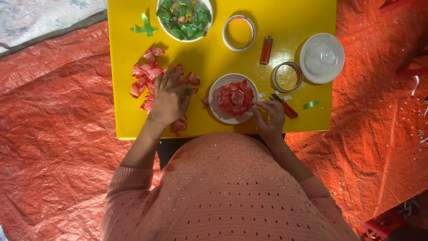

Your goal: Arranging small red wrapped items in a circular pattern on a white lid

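Seen from above, the person's left hand (168, 97) lies flat with its fingers spread, palm down, pressing on a loose pile of red sweet wrappers (149, 78) on the left part of a yellow table (214, 58). Folded red pieces stick out from under the palm on all sides, and one lies just below the wrist, near the table's front edge. The right hand (270, 117) rests at the front edge of the table with its fingers curled in, fingertips touching the right rim of a small white plate (216, 105); whether it pinches anything cannot be told. On the plate sits a round rosette of red wrappers (235, 97), packed tightly together. Just right of that hand lie red-handled scissors (285, 106), with small white scraps beside them and a short green ribbon scrap (310, 105) a little further right. Above the scissors lies a roll of clear tape (287, 76), and to its right a white dish holding an upturned clear plastic cup (322, 58). A red lighter (266, 50) lies above the tape roll, beside a second, white tape ring (239, 32). At the far edge stands a white bowl of green wrapped sweets (184, 18), with a crossed green ribbon piece (145, 28) to its left. The table stands on an orange tarpaulin (53, 125), and the person wears a pink knitted jumper
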